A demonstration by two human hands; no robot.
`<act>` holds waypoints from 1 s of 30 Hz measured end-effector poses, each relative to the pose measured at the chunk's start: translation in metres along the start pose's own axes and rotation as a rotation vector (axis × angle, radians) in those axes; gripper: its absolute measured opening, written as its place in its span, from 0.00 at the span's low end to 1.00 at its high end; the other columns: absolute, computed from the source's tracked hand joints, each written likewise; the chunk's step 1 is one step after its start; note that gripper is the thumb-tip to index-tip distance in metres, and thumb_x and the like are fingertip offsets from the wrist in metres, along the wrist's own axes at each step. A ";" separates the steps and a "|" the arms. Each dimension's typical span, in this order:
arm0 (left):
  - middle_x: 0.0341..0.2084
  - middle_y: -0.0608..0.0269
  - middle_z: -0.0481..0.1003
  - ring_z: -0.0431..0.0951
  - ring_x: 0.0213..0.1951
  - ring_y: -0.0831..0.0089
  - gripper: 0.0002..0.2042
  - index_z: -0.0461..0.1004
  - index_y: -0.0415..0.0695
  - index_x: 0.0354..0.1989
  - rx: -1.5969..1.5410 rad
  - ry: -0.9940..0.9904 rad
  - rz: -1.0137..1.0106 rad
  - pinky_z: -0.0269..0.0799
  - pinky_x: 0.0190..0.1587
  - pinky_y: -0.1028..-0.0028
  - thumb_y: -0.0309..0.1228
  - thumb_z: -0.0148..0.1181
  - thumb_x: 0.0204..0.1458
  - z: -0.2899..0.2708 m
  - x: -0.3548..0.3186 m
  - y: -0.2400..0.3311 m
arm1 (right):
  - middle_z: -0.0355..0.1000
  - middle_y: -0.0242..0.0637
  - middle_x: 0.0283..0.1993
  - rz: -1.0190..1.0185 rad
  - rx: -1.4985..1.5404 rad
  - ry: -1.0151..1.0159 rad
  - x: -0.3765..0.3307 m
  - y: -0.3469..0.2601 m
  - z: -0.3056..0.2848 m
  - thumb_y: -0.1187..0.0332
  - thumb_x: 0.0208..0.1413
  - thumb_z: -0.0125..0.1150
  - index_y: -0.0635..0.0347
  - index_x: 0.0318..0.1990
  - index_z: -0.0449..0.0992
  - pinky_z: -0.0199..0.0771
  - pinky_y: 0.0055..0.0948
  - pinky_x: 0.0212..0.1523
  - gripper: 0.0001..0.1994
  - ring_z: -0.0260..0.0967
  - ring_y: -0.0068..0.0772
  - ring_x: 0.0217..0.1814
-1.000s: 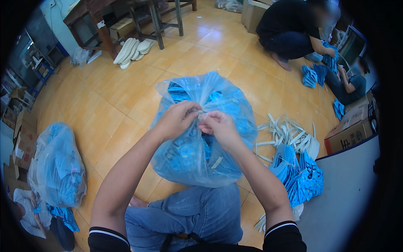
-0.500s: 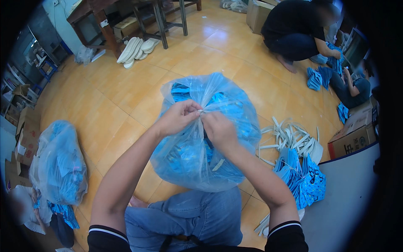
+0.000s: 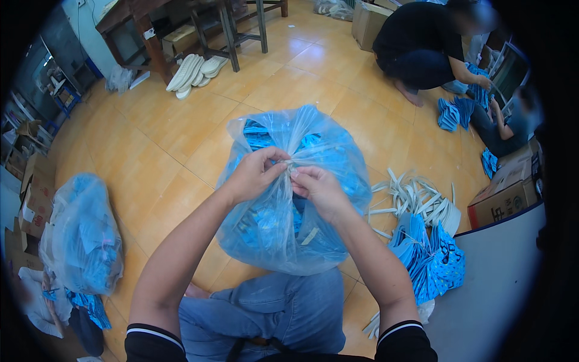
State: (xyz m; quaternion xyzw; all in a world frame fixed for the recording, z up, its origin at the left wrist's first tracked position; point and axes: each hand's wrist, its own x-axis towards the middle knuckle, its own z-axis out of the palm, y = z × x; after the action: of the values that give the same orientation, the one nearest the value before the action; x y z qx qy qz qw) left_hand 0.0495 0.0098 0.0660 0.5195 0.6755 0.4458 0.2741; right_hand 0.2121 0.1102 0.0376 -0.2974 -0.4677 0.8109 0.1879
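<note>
A large clear plastic bag (image 3: 325, 157) full of blue packets stands on the floor in front of my knees. My left hand (image 3: 256, 175) and my right hand (image 3: 316, 187) meet at its gathered neck, each pinching twisted plastic near the top. The bag's mouth is bunched tight between my fingers. My denim-clad legs (image 3: 271, 314) sit just below the bag.
A second filled plastic bag (image 3: 81, 238) lies at my left. Blue packets (image 3: 428, 256) and white strips (image 3: 416, 199) are piled at my right, beside a cardboard box (image 3: 503, 202). Two people (image 3: 422, 48) crouch at the far right. Wooden table legs (image 3: 229, 30) and white soles (image 3: 193, 69) are behind.
My hands stay at the bag's neck, working the plastic; the bag has shifted slightly and its top is drawn tighter.
</note>
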 end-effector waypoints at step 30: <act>0.43 0.66 0.77 0.75 0.43 0.83 0.11 0.75 0.40 0.52 -0.377 -0.051 -0.136 0.71 0.46 0.80 0.28 0.58 0.62 0.001 0.002 -0.026 | 0.78 0.41 0.37 -0.862 -0.972 0.023 0.007 -0.004 -0.008 0.69 0.56 0.65 0.63 0.39 0.82 0.75 0.38 0.37 0.07 0.76 0.44 0.37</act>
State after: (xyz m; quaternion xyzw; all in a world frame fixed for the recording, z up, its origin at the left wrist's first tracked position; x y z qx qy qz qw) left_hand 0.0378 0.0103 0.0428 0.4235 0.6063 0.5316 0.4129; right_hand 0.2119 0.1213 0.0360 -0.1428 -0.8568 0.3554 0.3453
